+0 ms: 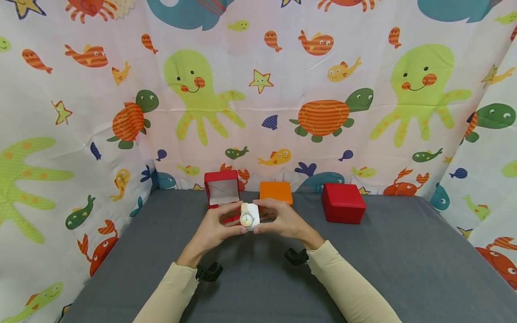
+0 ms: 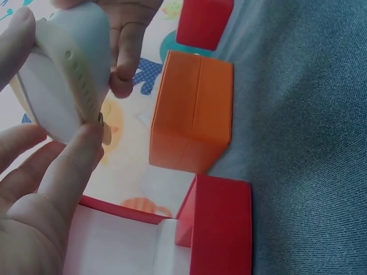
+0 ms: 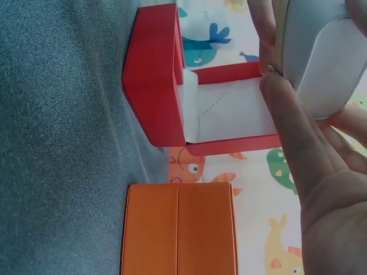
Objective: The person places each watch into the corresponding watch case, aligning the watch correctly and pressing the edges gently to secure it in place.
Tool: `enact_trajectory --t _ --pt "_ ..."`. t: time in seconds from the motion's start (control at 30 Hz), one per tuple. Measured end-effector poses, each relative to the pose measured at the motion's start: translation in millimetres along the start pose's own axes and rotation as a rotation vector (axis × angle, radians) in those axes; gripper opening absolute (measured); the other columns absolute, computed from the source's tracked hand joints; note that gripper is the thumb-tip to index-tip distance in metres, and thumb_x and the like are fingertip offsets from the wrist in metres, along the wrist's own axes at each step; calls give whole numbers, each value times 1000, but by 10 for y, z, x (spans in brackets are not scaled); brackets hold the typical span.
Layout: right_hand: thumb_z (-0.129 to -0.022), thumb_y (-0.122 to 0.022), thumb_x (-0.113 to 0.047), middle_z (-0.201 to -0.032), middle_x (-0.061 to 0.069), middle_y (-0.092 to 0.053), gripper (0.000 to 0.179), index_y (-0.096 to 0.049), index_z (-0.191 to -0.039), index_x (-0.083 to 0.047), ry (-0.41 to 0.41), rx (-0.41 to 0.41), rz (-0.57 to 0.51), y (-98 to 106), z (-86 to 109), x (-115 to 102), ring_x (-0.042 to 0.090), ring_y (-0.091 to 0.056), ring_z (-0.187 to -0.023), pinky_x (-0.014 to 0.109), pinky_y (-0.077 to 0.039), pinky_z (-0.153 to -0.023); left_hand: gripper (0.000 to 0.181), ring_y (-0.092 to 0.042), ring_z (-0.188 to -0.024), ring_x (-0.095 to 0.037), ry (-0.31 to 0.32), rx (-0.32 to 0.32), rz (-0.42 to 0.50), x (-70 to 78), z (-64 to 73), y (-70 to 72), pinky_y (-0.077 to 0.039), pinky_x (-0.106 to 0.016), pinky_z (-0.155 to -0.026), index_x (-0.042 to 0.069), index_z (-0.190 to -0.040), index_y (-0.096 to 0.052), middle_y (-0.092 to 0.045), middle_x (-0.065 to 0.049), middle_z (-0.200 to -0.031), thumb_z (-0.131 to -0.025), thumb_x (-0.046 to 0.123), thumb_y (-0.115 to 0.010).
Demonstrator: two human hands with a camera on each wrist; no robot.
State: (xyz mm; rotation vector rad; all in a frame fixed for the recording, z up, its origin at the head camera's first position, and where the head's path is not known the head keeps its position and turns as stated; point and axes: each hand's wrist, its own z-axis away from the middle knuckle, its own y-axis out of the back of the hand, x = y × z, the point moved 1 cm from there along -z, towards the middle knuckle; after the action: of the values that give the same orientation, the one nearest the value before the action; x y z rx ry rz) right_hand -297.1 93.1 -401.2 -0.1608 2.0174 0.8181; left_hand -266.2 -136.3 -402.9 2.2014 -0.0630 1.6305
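Observation:
A wristwatch with a pale cream strap is wrapped around a white cushion, held up over the table in front of the boxes. My left hand pinches the watch at its strap, thumb on one side and fingers on the other. From the other side my right hand grips the white cushion between thumb and fingers. The strap's row of holes faces the left wrist camera. Behind the left hand stands a red box with its lid up and a white lining inside.
An orange box stands shut behind the right hand. Farther right is a red box, also shut. All rest on a grey cloth-covered table, before a curtain printed with sea animals.

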Motion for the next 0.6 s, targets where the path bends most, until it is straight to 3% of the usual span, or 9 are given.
enact_trajectory --t 0.27,0.4,0.6 --pt "-74 -83 -25 -119 5 -59 72 -52 -135 -2 34 -5 3 -22 -2 -9 19 -64 -96 34 -53 -87 70 -54 -117 -38 18 -30 -18 258 96 -22 -52 -34 -86 1 -138 -48 -47 -16 -136 -75 7 -80" --pt "-73 -83 -23 -118 5 -60 71 -53 -134 -3 48 0 2 -30 0 -11 19 -65 -94 35 -54 -86 68 -57 -113 -37 13 -22 -40 319 119 -26 -53 -35 -85 2 -136 -51 -51 -16 -132 -75 10 -81" --pt "-74 -83 -24 -117 9 -60 73 -51 -135 0 31 -16 -1 -54 3 -7 20 -65 -93 36 -54 -86 67 -62 -105 -33 -8 -2 -73 63 49 -18 -54 -36 -83 11 -132 -56 -55 -9 -127 -72 21 -85"
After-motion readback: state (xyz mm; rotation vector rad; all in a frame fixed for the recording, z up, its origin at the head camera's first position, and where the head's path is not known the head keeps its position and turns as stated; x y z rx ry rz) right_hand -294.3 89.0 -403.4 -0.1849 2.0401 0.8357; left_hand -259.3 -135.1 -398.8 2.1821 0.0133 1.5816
